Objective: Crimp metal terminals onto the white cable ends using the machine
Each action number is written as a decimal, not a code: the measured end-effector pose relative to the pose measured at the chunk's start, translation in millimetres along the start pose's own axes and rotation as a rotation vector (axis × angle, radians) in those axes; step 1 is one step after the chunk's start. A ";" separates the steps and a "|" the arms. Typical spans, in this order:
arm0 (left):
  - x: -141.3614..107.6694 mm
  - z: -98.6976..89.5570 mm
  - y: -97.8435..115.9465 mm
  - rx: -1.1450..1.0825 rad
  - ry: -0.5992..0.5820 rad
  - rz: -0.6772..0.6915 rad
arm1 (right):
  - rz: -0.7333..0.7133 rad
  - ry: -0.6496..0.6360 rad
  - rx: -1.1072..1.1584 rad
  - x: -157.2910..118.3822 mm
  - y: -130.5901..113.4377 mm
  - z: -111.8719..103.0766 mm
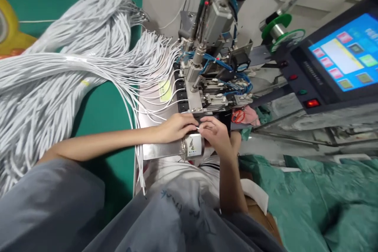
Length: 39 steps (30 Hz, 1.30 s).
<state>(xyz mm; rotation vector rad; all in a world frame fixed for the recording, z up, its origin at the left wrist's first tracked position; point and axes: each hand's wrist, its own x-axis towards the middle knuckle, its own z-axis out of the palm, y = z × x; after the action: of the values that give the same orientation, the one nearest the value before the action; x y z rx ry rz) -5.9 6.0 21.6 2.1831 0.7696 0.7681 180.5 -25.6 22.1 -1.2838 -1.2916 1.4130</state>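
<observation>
My left hand is closed at the front edge of the machine, with a white cable end between its fingertips. Facing it, my right hand has its fingers bent and pinched at the same small white tip. Just below both hands is a round tin with a white label. Several white cables run from the left into the row of black clamps on the machine, directly above my hands. The fingertips partly hide the cable end.
Large bundles of white cables cover the green table at left. A control panel with a lit screen stands at upper right, near a green spool. Green cloth lies at lower right.
</observation>
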 end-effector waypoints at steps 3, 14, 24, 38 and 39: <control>0.3 -1.2 -1.7 -0.034 0.119 0.042 | -0.038 0.081 0.115 1.7 7.9 8.4; -4.2 5.8 -2.7 -0.008 0.259 0.127 | -0.276 0.479 -0.107 -4.3 14.1 43.6; -5.7 8.2 -6.4 0.101 0.245 0.102 | -0.314 0.433 -0.289 -3.8 13.9 31.9; -5.6 7.3 -8.1 0.228 0.255 0.131 | -0.289 0.154 -0.406 -0.3 -2.4 16.4; -5.1 7.6 -6.4 0.178 0.264 0.082 | -0.271 0.156 -0.351 1.0 -1.0 16.3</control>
<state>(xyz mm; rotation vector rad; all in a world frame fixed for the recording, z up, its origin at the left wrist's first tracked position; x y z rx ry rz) -5.8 3.1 10.8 2.3103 0.9141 1.0825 164.2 -27.0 22.3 -1.3533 -1.5843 0.9069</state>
